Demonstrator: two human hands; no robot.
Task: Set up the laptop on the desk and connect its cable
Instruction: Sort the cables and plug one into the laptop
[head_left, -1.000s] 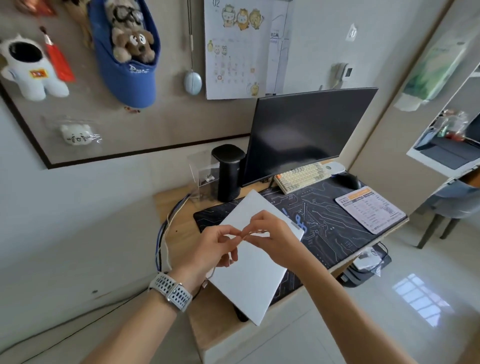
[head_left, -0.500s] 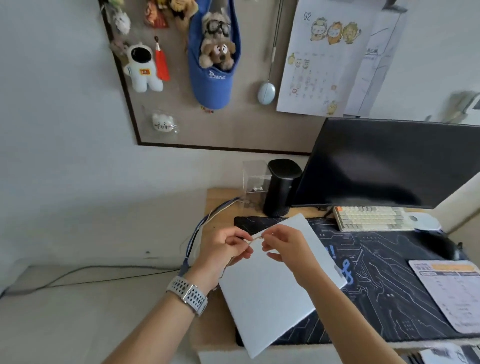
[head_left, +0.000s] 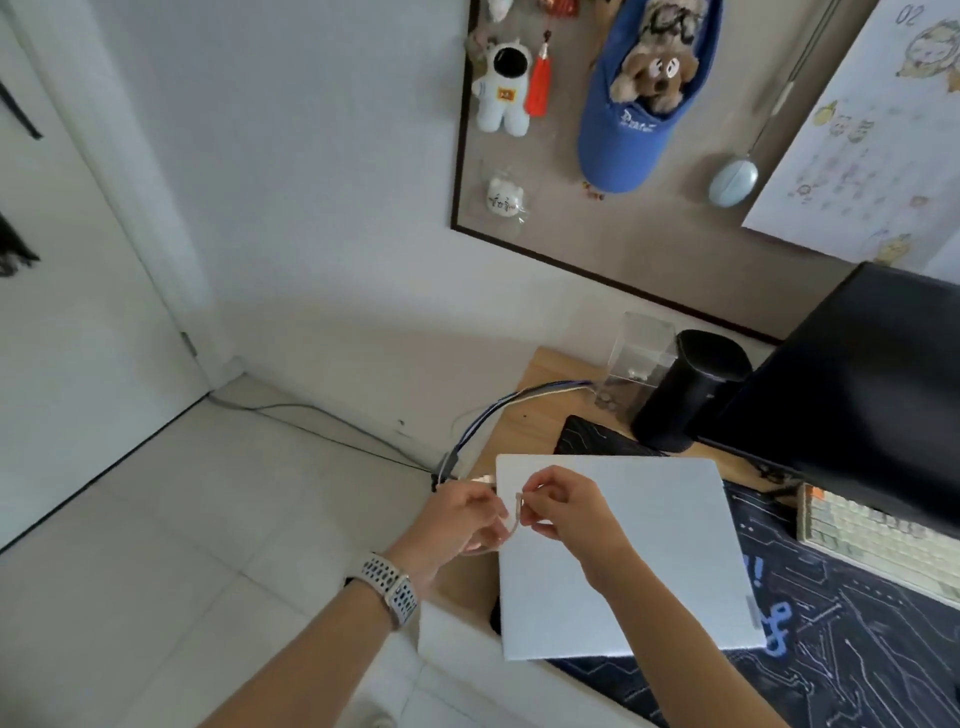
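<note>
Laptop (head_left: 618, 551) lies shut on the bench (head_left: 540, 371), front-left corner, partly on the dark desk mat (head_left: 852, 623). Placing looks done — step in hand is the cable. Both hands meet over the laptop's left edge: left hand (head_left: 457, 525) w/ fingers curled round a thin pale cable (head_left: 514, 519), right hand (head_left: 566, 512) pinching its short end piece. Can't tell the plug type or which port it goes to, too small & blurred.

Next, as I read it: free the end, find the port on the laptop's side, line it up & push in; lid not yet opened.

Around: a bundle of cables (head_left: 498, 410) drops off the bench's left edge just behind the hands — could snag or get confused w/ the right lead. Black speaker (head_left: 685, 389), clear box (head_left: 639, 358), monitor (head_left: 852, 395) & keyboard (head_left: 878, 540) crowd the back and right, so little room to slide the laptop that way.
</note>
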